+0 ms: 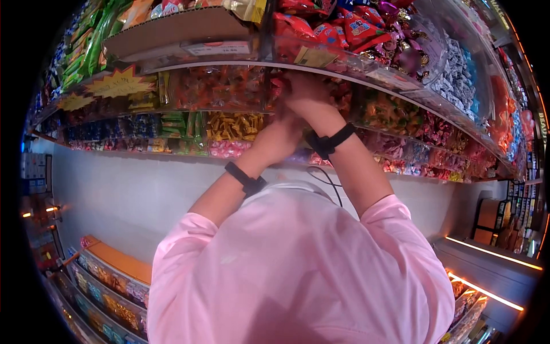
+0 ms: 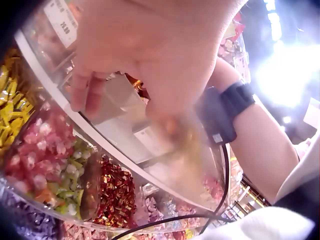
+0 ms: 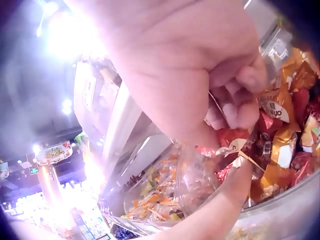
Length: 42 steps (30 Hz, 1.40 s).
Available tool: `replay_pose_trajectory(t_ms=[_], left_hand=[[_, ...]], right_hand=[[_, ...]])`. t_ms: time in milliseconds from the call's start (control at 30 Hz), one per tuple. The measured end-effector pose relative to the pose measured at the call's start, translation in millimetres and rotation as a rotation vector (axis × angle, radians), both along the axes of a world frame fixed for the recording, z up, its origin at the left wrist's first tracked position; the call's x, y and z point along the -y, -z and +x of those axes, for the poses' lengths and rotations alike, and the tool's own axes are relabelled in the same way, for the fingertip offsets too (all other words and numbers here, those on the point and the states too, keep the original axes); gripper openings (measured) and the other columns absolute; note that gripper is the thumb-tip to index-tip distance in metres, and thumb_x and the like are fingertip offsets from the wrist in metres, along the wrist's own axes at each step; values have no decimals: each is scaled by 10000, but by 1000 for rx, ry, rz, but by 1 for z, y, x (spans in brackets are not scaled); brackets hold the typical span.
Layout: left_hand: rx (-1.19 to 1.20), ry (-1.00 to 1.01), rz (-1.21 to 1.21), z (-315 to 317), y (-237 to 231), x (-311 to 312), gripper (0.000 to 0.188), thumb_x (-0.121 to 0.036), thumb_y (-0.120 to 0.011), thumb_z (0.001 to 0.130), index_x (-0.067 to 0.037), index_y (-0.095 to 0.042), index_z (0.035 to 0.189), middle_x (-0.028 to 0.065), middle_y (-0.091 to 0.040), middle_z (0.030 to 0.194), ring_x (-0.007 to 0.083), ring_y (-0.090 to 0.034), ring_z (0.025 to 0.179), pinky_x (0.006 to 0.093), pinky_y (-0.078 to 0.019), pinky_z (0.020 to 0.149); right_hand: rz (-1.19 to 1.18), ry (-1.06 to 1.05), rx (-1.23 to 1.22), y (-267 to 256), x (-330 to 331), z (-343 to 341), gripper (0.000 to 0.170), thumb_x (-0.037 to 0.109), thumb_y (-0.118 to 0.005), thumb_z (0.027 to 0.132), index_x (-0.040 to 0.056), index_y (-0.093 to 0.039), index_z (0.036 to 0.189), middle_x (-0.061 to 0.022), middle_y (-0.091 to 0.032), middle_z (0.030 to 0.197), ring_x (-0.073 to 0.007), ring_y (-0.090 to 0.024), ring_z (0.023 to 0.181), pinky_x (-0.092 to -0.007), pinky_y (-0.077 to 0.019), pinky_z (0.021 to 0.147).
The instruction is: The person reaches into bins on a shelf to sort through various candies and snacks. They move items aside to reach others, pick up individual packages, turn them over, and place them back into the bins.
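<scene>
In the head view my right hand (image 1: 312, 94) reaches under the upper shelf into a bin of red and gold wrapped candies (image 3: 280, 150). Its fingers curl down in the right wrist view, with a thin wrapper edge showing between them and a red wrapped candy (image 3: 232, 135) right below. My left hand (image 1: 278, 140) is lower and beside it, at the bin front. In the left wrist view the left hand (image 2: 145, 50) spreads across the clear bin, its fingers (image 2: 95, 92) pointing down. A straight finger (image 3: 220, 205) from it touches the candies; the other fingertips are hidden there.
Above hangs a shelf with a cardboard tray (image 1: 183, 34) and red candy bags (image 1: 361, 28). Neighbouring bins hold yellow candies (image 1: 235, 126) and dark red candies (image 2: 115, 190). A black cable (image 1: 332, 183) trails from the wrist. Another candy rack (image 1: 109, 281) stands behind, at lower left.
</scene>
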<state>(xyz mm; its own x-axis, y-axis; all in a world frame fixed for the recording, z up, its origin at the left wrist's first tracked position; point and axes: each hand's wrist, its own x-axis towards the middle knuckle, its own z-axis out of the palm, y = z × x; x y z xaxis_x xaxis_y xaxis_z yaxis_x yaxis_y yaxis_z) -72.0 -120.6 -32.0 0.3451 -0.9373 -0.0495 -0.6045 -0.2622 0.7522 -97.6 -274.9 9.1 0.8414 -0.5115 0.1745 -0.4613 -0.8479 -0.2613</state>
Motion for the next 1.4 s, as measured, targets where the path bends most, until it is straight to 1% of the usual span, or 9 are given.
replay_pose_trajectory(t_ms=[133,267,467,533,633,767,900,1200,1400], left_hand=[[-10,96,14,13,7,-12,598,-269,-610,1011,-2,-433,1516,325,-351,1615,520,-637,1145,539,-547,971],[73,179,175,28,-20,-23,610,-342,-569,1041,32,-458,1511,305,-476,1522,501,-624,1189,511,-546,976],[97,174,-43,45,16,-47,580,-385,-572,1043,-59,-500,1517,268,-545,1465,474,-594,1254,500,-529,1013],[86,162,-43,47,4,-52,530,-360,-593,1036,-87,-548,1489,257,-548,1474,445,-629,1217,487,-545,988],[48,136,-82,50,3,-56,436,-289,-632,1020,-85,-623,1406,228,-570,1448,388,-685,1130,455,-572,936],[-7,99,-217,49,7,-50,261,-146,-679,988,-36,-695,1224,162,-616,1307,285,-726,975,381,-595,846],[-96,103,-270,40,5,-45,154,-129,-682,955,-59,-678,1092,120,-647,1202,281,-724,855,383,-587,782],[-216,36,-247,10,6,-23,208,-40,-676,974,-10,-686,1179,86,-611,1067,126,-656,838,257,-510,732],[-3,-193,-266,-6,7,-10,482,-135,-697,973,-33,-597,1433,181,-624,1214,219,-683,803,359,-567,731]], right_hand=[[-127,-19,-207,12,2,21,275,176,-614,949,162,-774,1172,-136,-765,1147,-363,-735,1065,-527,-592,894],[-5,-127,-101,23,9,14,280,134,-595,935,150,-780,1145,-135,-746,1223,-351,-713,1140,-505,-585,939],[-60,-251,-214,4,-3,7,304,132,-612,905,172,-783,1153,-82,-716,1283,-322,-665,1237,-471,-559,1005],[-159,-245,-191,14,-7,8,373,123,-629,870,217,-781,1197,-21,-703,1317,-312,-629,1293,-460,-559,1003],[-249,-165,-152,33,-15,1,422,133,-656,841,165,-758,1249,-46,-687,1307,-330,-612,1299,-459,-551,1007],[-93,-229,301,55,-27,-19,472,99,-684,810,43,-699,1278,-136,-625,1363,-357,-617,1270,-453,-567,978],[-75,-194,350,41,-36,-34,561,93,-696,794,76,-683,1354,-134,-619,1416,-373,-651,1209,-441,-563,989],[-120,173,410,24,-19,-121,258,141,-725,836,115,-781,1086,-88,-729,1184,-334,-642,1157,-473,-471,931],[-131,82,295,28,3,-134,263,185,-738,863,142,-776,1119,-88,-731,1190,-321,-626,1205,-463,-460,998]])
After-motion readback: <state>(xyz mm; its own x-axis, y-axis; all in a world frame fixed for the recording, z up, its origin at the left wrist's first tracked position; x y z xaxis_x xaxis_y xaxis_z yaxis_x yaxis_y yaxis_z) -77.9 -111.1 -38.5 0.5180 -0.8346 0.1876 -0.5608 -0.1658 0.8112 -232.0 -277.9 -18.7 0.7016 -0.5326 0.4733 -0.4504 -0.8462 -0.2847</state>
